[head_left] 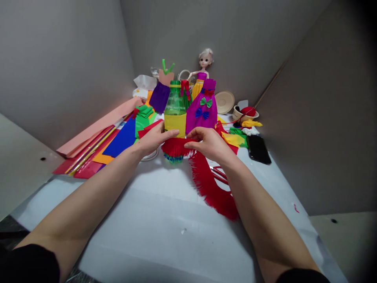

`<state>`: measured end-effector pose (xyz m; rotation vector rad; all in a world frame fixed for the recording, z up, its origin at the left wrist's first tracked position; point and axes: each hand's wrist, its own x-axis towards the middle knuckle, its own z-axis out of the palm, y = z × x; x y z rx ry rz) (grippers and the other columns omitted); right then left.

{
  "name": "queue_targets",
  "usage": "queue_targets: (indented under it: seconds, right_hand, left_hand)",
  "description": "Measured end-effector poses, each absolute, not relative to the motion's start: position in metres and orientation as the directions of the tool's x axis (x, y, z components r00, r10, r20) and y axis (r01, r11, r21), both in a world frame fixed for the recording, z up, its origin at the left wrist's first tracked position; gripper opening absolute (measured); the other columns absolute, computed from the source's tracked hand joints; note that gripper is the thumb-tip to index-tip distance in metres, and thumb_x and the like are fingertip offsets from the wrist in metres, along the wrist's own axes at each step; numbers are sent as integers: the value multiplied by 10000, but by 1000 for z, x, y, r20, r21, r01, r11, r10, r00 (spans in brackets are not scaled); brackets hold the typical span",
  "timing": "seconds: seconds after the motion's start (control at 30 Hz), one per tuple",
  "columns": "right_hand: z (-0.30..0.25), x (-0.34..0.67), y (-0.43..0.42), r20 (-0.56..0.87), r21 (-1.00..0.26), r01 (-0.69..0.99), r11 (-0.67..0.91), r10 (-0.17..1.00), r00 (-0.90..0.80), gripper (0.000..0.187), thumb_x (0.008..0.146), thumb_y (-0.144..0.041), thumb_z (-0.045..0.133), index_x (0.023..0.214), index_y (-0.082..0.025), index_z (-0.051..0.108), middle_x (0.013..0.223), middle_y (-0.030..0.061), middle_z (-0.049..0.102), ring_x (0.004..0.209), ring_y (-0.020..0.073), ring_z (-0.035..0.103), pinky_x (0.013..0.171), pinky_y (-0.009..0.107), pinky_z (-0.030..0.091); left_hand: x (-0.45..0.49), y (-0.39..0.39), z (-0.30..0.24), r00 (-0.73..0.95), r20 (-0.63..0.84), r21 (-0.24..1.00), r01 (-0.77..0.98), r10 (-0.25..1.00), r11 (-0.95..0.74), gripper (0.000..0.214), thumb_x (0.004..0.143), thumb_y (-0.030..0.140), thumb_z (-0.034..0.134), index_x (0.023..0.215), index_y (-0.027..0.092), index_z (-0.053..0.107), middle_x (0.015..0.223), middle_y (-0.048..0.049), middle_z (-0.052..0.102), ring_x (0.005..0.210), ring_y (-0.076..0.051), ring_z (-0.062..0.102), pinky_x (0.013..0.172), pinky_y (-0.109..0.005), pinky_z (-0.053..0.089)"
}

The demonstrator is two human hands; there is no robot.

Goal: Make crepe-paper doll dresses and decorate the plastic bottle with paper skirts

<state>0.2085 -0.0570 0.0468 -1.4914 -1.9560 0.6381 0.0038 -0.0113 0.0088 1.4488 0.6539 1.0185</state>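
Note:
A green plastic bottle (175, 103) with a yellow paper band stands upright in the middle of the white table (165, 220). A red fringed paper strip (210, 186) wraps around its lower part and trails toward me on the right. My left hand (153, 139) presses the strip against the bottle's left side, fingers closed on it. My right hand (207, 143) pinches the same strip at the bottle's right side. A blue and green fringe shows at the bottle's base.
Coloured paper sheets (118, 141) lie at the left. Paper dresses, purple (160, 96) and magenta (203, 108), stand behind the bottle, with a doll (203, 68) at the back. A black phone (258, 149), bowls (244, 113), paper scraps and red scissors (219, 175) lie right.

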Motion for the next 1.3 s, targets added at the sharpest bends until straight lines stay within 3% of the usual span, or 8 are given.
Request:
queue_targets:
  seconds: [0.1, 0.23, 1.03, 1.3]
  right_hand:
    - [47, 211, -57, 167, -678, 675, 291, 955, -244, 133, 740, -318, 725, 786, -196, 698, 750, -3, 681, 739, 160, 574, 694, 274, 399]
    - [48, 212, -57, 166, -683, 664, 306, 949, -267, 131, 765, -331, 695, 755, -201, 705, 716, -8, 673, 708, 153, 559, 678, 271, 393]
    - [48, 214, -57, 187, -713, 631, 306, 950, -250, 155, 761, -336, 698, 815, -199, 649, 746, -8, 662, 716, 156, 568, 657, 271, 371]
    - [51, 215, -58, 173, -666, 671, 326, 942, -287, 136, 781, -324, 682, 784, -198, 631, 755, -6, 655, 732, 158, 559, 674, 271, 361]
  left_hand:
    - [3, -11, 9, 472, 209, 975, -164, 856, -148, 523, 776, 388, 748, 1241, 200, 600, 1296, -117, 650, 1250, -328, 569, 1034, -451, 467]
    - [3, -10, 8, 486, 196, 980, -134, 852, -149, 523, 766, 403, 746, 1227, 189, 620, 1291, -125, 654, 1263, -340, 555, 1044, -465, 456]
    - [2, -14, 10, 536, 164, 970, -241, 828, -35, 535, 747, 416, 779, 1198, 154, 660, 1228, -149, 692, 1253, -335, 576, 1129, -478, 382]
    - [0, -12, 10, 569, 139, 970, -242, 810, 4, 534, 732, 421, 794, 1185, 166, 672, 1203, -144, 707, 1231, -327, 597, 1124, -468, 395]
